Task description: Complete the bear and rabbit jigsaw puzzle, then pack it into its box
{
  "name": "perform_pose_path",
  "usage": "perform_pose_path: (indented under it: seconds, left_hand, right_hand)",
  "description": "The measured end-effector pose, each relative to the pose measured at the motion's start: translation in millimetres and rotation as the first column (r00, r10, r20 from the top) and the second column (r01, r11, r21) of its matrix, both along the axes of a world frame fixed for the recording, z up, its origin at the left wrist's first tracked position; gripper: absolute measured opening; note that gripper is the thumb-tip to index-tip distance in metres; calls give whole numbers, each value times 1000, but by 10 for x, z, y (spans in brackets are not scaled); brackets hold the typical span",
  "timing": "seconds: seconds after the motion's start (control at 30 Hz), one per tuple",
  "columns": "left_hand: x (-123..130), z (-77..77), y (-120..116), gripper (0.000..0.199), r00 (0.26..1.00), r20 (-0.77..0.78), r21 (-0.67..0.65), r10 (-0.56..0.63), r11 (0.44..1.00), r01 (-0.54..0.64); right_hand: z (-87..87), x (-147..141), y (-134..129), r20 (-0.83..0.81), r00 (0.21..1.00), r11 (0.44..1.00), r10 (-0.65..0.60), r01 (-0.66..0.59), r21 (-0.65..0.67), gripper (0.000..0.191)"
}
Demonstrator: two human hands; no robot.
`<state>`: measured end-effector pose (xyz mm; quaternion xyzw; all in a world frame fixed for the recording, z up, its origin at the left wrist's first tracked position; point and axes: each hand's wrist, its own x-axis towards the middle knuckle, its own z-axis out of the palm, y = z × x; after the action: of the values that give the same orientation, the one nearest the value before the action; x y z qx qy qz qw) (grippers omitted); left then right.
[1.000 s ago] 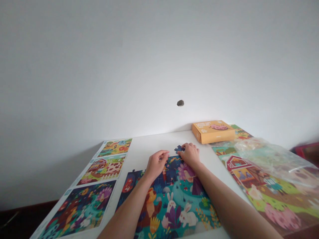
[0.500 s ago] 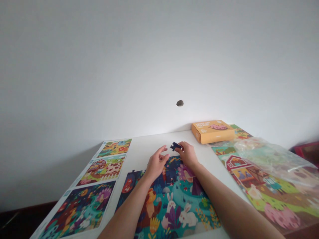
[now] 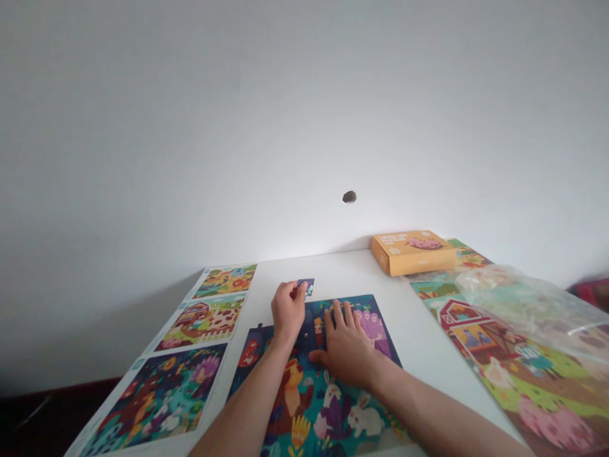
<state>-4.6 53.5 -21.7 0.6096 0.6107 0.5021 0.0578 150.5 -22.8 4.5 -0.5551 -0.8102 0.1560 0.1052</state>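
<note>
Between the thumb and fingers of my left hand (image 3: 288, 309) is a dark blue puzzle piece (image 3: 308, 287), raised just beyond the far edge of the jigsaw puzzle (image 3: 297, 393). My right hand (image 3: 346, 343) lies flat on the puzzle's upper part with its fingers spread, holding nothing. Rabbits, a brown animal and a purple bird show on the mostly joined picture. At its upper left the outline steps down, with a knob sticking up from the edge. My forearms and right hand hide parts of the puzzle.
Along the table's left side lies a sheet with three printed pictures (image 3: 157, 397). An orange puzzle box (image 3: 413, 252) stands at the back right, by the wall. A farm picture (image 3: 518, 362) covers the right side, partly under a clear plastic bag (image 3: 528, 304).
The puzzle piece has passed from my right hand to my left and moved left. My right hand has come down flat onto the puzzle with its fingers spread.
</note>
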Motion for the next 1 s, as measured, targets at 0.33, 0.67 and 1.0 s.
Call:
perform_pose_path:
  seconds: [0.33,0.67,1.0]
  left_hand:
    - [-346,420,101,26,958,286,-133,-25,989,65]
    - [-779,32,-12,47,895,441,-197,-63,966,165]
    - [-697,90,-17,37,941,327,-209,-84,965,159]
  right_hand:
    - [-53,82,145,55,992,980,115,-104,-169,85]
    - [35,291,332,162,976,960,145,-99,-261,84]
    - [926,-73,-435,-248,658,580,711,-748,-322,39]
